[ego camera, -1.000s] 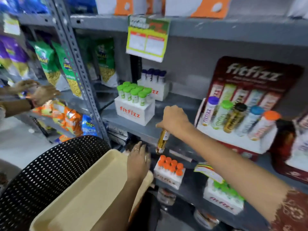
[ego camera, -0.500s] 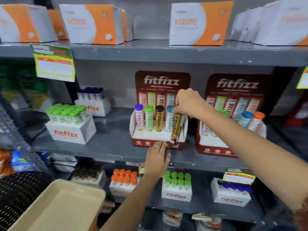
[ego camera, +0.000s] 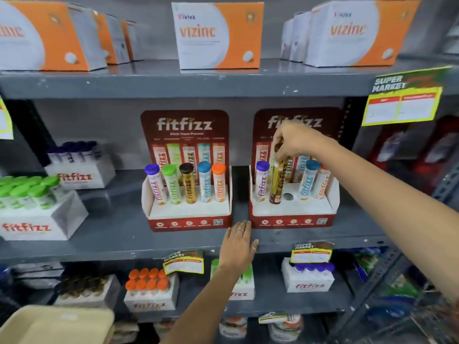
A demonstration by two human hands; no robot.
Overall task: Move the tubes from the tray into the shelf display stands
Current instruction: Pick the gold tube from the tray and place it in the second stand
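Two red fitfizz display stands sit on the middle shelf. The left stand [ego camera: 188,223] holds several upright tubes with coloured caps. My right hand [ego camera: 294,142] grips the top of a gold tube [ego camera: 277,183] and holds it upright at the right stand [ego camera: 293,222], just right of a purple-capped tube [ego camera: 261,182]. Beside the gold tube an empty round hole [ego camera: 288,196] shows in the stand's white deck. A blue-capped tube [ego camera: 308,181] stands further right. My left hand [ego camera: 238,244] lies flat on the shelf edge between the stands. The beige tray [ego camera: 57,326] is at the bottom left.
White fitfizz boxes with green-capped [ego camera: 27,192] and dark-capped tubes [ego camera: 77,155] stand on the shelf's left. Orange-and-white Vizinc cartons [ego camera: 218,36] line the shelf above. Below are boxes of orange-capped [ego camera: 146,281] and purple-capped tubes [ego camera: 313,269]. Yellow price tags [ego camera: 402,105] hang from shelf edges.
My right hand has carried the gold tube from the left stand across to the right stand and lowered it there. My left hand slid right along the shelf edge. The view shifted right.
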